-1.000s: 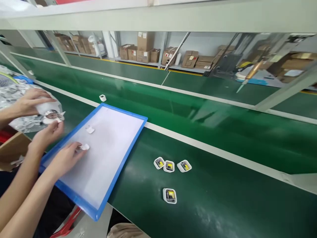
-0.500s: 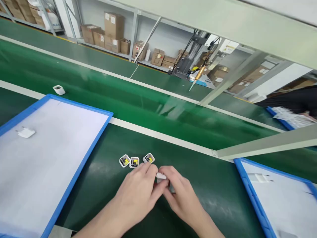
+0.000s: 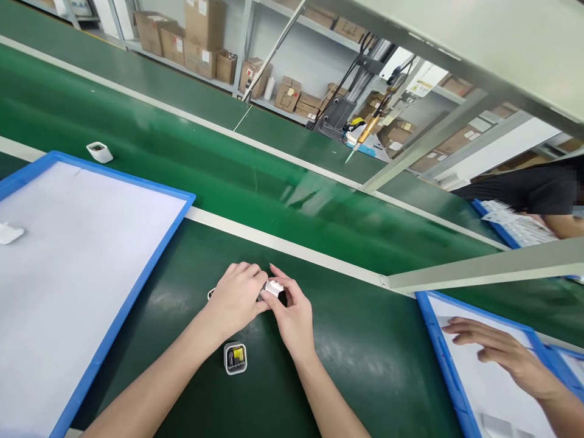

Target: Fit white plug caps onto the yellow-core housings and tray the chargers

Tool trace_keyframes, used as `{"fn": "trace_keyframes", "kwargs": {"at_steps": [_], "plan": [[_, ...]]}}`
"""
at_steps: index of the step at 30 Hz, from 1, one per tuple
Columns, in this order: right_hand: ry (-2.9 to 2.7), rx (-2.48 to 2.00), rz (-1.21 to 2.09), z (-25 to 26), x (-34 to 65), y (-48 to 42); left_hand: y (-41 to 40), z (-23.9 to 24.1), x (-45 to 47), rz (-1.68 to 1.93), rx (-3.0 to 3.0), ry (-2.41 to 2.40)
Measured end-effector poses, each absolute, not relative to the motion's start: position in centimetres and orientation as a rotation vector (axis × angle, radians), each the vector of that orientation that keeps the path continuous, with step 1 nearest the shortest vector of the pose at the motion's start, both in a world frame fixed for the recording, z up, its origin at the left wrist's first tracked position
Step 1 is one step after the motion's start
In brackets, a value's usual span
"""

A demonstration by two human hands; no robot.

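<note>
A white charger plug piece (image 3: 275,288) with metal pins pointing right is held between my two hands above the green work surface. My right hand (image 3: 292,310) pinches it between thumb and fingers. My left hand (image 3: 239,295) is closed at its left end, and those fingers hide part of it. Below my left wrist an open white charger housing (image 3: 235,358) stands upright, showing yellow and black parts inside. Another white housing (image 3: 210,293) peeks out from behind my left hand, mostly covered.
Blue-rimmed trays lie at left (image 3: 171,234) and right (image 3: 440,353). The left one carries a white plug piece (image 3: 10,233). Another person's hand (image 3: 506,353) reaches over the right tray. One white housing (image 3: 99,152) sits on the green belt. A metal post (image 3: 483,267) crosses at right.
The view has shifted. One open housing now stands nearer me, below my left wrist. My hands are farther from me with the plug piece. Another person's hand has appeared over the right tray.
</note>
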State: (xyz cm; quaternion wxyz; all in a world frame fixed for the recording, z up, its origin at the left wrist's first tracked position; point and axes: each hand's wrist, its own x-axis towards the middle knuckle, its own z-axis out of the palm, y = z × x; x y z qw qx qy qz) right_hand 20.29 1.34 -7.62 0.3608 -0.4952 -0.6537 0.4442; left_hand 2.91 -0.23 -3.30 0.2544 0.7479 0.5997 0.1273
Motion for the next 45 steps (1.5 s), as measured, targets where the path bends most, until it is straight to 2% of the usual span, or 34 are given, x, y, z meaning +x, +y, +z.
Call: {"fn": "trace_keyframes", "kwargs": {"at_steps": [6, 9, 25, 34, 45], "plan": [[-1.958, -1.278, 0.679, -7.4, 22.3, 1.4, -0.4, -4.2, 3.3, 0.481, 2.084, 1.593], [-2.04, -1.218, 0.569, -6.7, 22.8, 1.3, -0.2, -4.7, 3.9, 0.517, 2.057, 1.6], [-2.291, -1.002, 0.521, -4.7, 23.0, 2.3, -0.4, -6.1, 4.9, 0.603, 2.097, 1.663], [-2.297, -1.025, 0.6, -4.4, 23.7, 2.7, -0.2, -6.1, 5.0, 0.609, 2.079, 1.65], [-2.343, -0.958, 0.507, -4.7, 23.4, 3.3, -0.4, -6.3, 5.1, 0.645, 2.114, 1.651]]}}
